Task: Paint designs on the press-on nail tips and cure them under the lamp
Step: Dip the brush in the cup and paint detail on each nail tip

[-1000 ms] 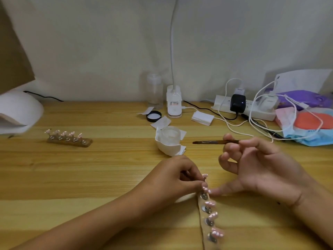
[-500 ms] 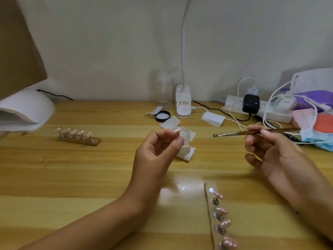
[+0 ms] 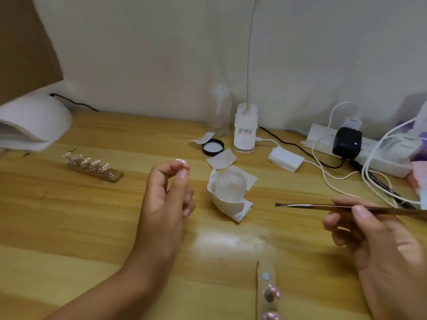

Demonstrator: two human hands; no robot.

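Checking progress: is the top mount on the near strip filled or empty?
Empty: its bare disc shows; the left hand pinches a nail tip.

wall (image 3: 138, 54): plain white | table (image 3: 69, 215): light wood, striped grain | light: dim, soft

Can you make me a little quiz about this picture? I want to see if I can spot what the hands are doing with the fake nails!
1. True or false: the right hand holds the brush.
2. Pick one: what does the left hand pinch between its fingertips? A. a nail tip  B. a black lid  C. a white cable
3. Fill the gap: the white curing lamp sits at the far ____ side of the table.

Key: 1 true. 2 A. 3 left.
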